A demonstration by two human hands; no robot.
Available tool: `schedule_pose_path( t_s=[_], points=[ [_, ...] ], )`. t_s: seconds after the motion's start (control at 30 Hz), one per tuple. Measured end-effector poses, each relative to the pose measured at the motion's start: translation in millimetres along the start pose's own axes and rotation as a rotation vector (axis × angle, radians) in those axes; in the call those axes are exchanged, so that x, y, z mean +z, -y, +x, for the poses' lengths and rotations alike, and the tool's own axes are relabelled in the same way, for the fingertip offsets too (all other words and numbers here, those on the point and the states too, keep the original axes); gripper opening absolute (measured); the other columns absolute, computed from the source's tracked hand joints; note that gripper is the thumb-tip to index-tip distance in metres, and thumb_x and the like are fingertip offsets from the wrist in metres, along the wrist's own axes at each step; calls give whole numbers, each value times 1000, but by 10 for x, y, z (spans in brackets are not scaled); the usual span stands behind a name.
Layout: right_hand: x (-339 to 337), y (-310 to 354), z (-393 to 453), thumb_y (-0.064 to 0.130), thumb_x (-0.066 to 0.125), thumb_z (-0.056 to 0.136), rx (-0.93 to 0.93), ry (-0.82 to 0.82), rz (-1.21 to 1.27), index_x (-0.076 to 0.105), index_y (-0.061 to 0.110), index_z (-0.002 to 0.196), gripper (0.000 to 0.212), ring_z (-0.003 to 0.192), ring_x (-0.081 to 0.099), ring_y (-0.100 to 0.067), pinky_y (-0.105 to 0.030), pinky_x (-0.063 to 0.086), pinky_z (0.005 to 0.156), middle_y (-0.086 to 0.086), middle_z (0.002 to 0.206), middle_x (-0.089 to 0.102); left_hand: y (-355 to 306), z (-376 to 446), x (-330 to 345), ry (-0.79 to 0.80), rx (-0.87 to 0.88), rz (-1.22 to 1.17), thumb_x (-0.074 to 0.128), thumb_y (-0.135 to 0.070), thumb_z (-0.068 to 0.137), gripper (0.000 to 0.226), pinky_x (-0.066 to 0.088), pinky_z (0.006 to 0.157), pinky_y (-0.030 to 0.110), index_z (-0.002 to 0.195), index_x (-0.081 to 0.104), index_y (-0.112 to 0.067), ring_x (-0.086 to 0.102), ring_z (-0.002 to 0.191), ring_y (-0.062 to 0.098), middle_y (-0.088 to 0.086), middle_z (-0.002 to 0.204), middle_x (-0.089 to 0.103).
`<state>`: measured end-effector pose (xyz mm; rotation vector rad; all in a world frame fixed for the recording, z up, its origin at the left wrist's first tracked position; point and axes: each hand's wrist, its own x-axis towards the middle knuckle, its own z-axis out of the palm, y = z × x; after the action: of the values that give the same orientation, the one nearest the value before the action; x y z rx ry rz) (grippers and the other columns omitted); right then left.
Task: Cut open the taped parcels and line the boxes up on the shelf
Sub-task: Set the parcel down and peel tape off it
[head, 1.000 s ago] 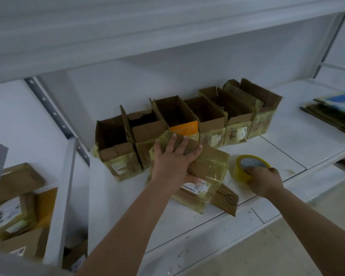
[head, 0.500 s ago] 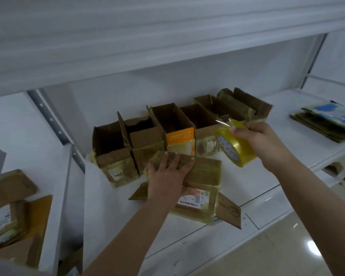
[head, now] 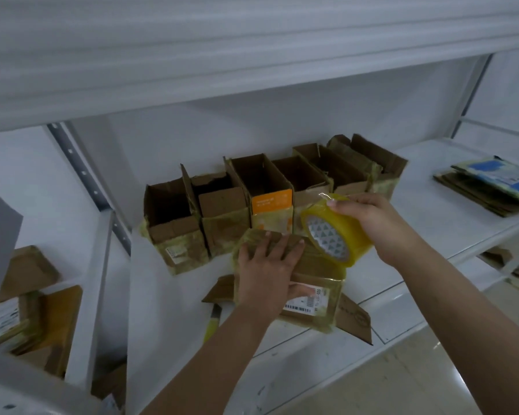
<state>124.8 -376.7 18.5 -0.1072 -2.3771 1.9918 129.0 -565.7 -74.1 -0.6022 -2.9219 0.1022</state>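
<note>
The left hand (head: pixel 267 271) lies flat on the taped parcel (head: pixel 309 283), fingers straight and slightly spread across its top, the thumb down over the white label. The parcel sits on the white shelf (head: pixel 417 235), near its front edge. Just beyond the fingertips, six opened boxes (head: pixel 261 202) stand in a row along the back. The right hand (head: pixel 372 220) grips a yellow tape roll (head: pixel 333 232), fingers curled round its rim, held above the parcel's right end, close beside the left fingertips.

Your two forearms bare to the frame's edge, no sleeves showing, your left hand (head: pixel 267 272) and right hand (head: pixel 369 217) ungloved, without rings or watch
</note>
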Motion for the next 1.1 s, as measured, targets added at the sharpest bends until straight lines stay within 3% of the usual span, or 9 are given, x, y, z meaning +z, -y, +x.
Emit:
schedule_pose_path(
  t_s=[0.13, 0.23, 0.33, 0.53, 0.7, 0.83, 0.93, 1.0, 1.1],
  points=[
    [50, -6, -59, 40, 78, 75, 52, 14, -7, 70, 19, 93, 29, 76, 72, -20, -36, 55, 74, 0, 85, 74, 5, -295, 26, -50, -13, -33, 36, -84, 75, 91, 22, 112, 54, 153, 16, -42, 15, 150, 25, -6, 163, 17],
    [141, 34, -114, 38, 78, 78, 32, 123, -61, 74, 26, 74, 13, 63, 72, -10, -28, 51, 61, 7, 73, 75, -8, -432, -18, -92, 5, -57, 46, -83, 72, 90, 28, 110, 54, 150, 31, -40, 23, 148, 27, -6, 160, 27],
    [204, 74, -172, 39, 77, 79, 35, 175, -114, 74, 26, 81, 14, 63, 71, -5, -26, 50, 62, 11, 73, 74, 58, -530, -38, -30, 16, -177, 48, -82, 73, 95, 16, 117, 46, 153, 23, -38, 11, 151, 20, -10, 162, 18],
    [255, 124, -303, 37, 72, 84, -25, 291, -167, 75, 24, 81, 14, 69, 72, -7, -16, 52, 55, 8, 79, 76, 124, -542, -382, -37, -206, -1337, 40, -83, 68, 98, 32, 116, 41, 152, 30, -32, 36, 141, 9, -10, 152, 40],
    [340, 170, -354, 42, 65, 89, -70, 358, -326, 74, 11, 91, 32, 80, 73, -22, -37, 57, 77, -6, 84, 76, -55, -454, -520, -69, -196, -1416, 33, -86, 75, 57, 18, 121, 45, 129, 36, -70, 28, 140, -2, -26, 149, 36],
    [370, 203, -386, 52, 58, 92, -96, 415, -371, 68, 13, 74, 44, 61, 67, -10, -23, 52, 62, -2, 65, 70, -39, -393, -499, -148, -233, -1516, 35, -89, 74, 56, 27, 101, 22, 123, 50, -66, 38, 103, -35, -52, 107, 51],
    [407, 218, -358, 76, 45, 78, -63, 390, -486, 66, 9, 76, 70, 69, 64, -9, -27, 50, 70, -9, 71, 67, -16, -338, -499, -177, -218, -1558, 38, -80, 79, 59, 41, 94, 16, 126, 58, -51, 50, 109, -20, -36, 114, 61],
    [395, 248, -345, 82, 42, 68, -16, 378, -456, 67, 27, 80, 62, 83, 64, -5, -24, 48, 78, 9, 84, 71, -3, -308, -477, -215, -199, -1544, 40, -60, 91, 55, 49, 97, 20, 131, 62, -30, 59, 117, 2, -12, 124, 66],
    [277, 275, -308, 70, 58, 74, -39, 527, -372, 65, 25, 84, 46, 95, 63, -14, -33, 46, 92, 5, 94, 68, 85, -293, -433, -284, -182, -1443, 35, -37, 103, 43, 43, 98, 13, 138, 54, -23, 55, 119, -4, -10, 130, 61]
  ],
)
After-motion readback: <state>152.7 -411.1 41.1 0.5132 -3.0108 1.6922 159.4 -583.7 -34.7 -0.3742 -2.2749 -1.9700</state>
